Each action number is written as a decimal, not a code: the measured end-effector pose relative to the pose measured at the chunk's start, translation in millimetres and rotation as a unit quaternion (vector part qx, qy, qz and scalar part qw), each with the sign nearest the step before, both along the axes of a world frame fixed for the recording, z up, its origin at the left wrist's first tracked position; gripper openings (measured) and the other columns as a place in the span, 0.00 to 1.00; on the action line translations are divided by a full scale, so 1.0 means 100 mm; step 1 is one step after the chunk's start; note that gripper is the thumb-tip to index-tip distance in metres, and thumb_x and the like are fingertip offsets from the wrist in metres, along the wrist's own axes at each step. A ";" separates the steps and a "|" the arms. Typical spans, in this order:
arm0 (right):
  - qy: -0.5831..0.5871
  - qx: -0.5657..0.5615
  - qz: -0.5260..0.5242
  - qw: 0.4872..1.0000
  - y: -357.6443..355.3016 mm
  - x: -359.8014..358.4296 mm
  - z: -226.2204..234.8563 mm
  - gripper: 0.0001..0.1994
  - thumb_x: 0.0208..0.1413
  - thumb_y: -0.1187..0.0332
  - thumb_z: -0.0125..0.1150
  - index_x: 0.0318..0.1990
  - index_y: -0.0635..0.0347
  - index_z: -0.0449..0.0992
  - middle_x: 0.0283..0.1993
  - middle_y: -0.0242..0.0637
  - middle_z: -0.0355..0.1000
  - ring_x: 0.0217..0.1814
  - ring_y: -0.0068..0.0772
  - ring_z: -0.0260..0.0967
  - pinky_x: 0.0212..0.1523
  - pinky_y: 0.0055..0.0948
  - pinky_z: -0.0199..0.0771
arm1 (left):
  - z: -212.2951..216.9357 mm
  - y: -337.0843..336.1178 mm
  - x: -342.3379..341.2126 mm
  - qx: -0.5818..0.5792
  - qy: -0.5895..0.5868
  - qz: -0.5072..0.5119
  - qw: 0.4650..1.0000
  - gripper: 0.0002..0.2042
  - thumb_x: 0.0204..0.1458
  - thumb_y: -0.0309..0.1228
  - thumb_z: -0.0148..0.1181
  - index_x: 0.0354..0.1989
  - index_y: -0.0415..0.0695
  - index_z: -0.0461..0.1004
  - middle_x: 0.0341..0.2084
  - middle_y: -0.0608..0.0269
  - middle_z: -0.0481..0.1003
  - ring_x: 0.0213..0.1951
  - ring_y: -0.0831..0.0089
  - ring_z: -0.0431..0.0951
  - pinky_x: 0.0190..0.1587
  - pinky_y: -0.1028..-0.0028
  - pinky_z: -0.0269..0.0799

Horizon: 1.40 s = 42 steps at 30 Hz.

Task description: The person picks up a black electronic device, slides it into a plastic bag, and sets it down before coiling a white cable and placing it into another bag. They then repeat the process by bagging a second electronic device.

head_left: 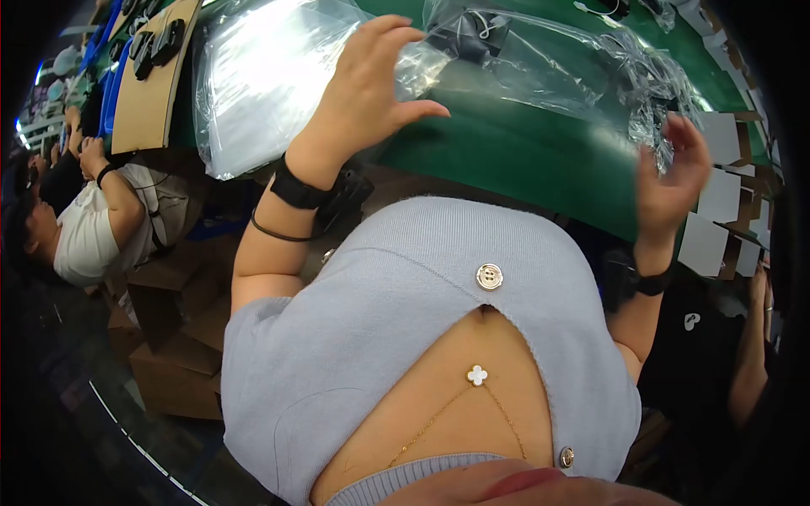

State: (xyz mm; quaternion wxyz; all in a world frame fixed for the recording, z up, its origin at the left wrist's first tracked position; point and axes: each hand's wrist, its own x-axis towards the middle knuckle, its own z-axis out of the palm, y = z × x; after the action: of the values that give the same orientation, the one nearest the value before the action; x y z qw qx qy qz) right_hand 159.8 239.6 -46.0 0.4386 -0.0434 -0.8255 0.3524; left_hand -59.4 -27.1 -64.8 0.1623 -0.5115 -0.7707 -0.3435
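Observation:
My left hand [367, 84] is raised over the green table [506, 148], its thumb apart from its curved fingers and nothing between them. Beside it lies a stack of clear plastic bags [253, 93]. A long clear plastic bag [557, 72] stretches across the table, with a black item and a white cable [483, 34] showing at its left end. At the bag's bunched right end is my right hand [675, 181], slightly blurred, with fingers curled and thumb apart. No grip on the plastic shows there.
White and brown cartons [717, 194] stand along the right side. At the left, a cardboard sheet [148, 93] carries black devices [156, 46], and a co-worker in a white shirt [105, 215] sits close by. Brown boxes [181, 367] lie below. Another person in black [709, 337] is at the right.

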 end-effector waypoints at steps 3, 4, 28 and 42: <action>-0.074 0.273 -0.009 0.959 -0.38 -0.24 0.21 0.16 0.48 0.73 0.61 0.47 0.54 0.72 0.55 0.34 0.65 0.58 0.35 0.63 0.63 0.43 0.54 | 0.11 0.14 0.08 -0.038 0.127 -0.035 0.991 0.14 0.45 0.34 0.63 0.36 0.38 0.72 0.31 0.53 0.72 0.35 0.63 0.73 0.39 0.69 0.70; -0.122 0.326 -0.006 0.938 -0.39 -0.33 0.18 0.16 0.48 0.73 0.62 0.47 0.56 0.71 0.55 0.35 0.66 0.59 0.37 0.63 0.64 0.47 0.51 | 0.16 0.20 0.12 -0.082 0.112 -0.048 0.989 0.08 0.46 0.28 0.58 0.33 0.39 0.70 0.39 0.52 0.70 0.42 0.60 0.71 0.44 0.67 0.68; -0.294 0.042 0.012 0.955 0.15 -1.04 -0.38 0.08 0.54 0.67 0.55 0.32 0.62 0.71 0.25 0.42 0.71 0.25 0.33 0.69 0.33 0.33 0.71 | 0.14 0.52 0.43 -0.046 -0.061 0.010 0.997 0.14 0.50 0.29 0.58 0.43 0.37 0.66 0.28 0.46 0.71 0.37 0.49 0.71 0.43 0.61 0.67; -0.250 -0.006 0.173 0.953 -0.14 -1.58 -0.31 0.10 0.49 0.65 0.61 0.29 0.65 0.74 0.22 0.45 0.71 0.23 0.46 0.69 0.25 0.34 0.67 | 0.13 0.52 0.13 -0.266 -0.366 -0.069 0.889 0.30 0.32 0.47 0.73 0.36 0.33 0.73 0.25 0.52 0.74 0.33 0.63 0.76 0.38 0.71 0.71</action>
State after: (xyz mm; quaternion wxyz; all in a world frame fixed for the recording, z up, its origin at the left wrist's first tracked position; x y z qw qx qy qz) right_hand 1.9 225.6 -77.2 0.1505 0.0110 -0.9013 0.4060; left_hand -46.7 25.3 -52.0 -0.2976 -0.4252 -0.8010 -0.2984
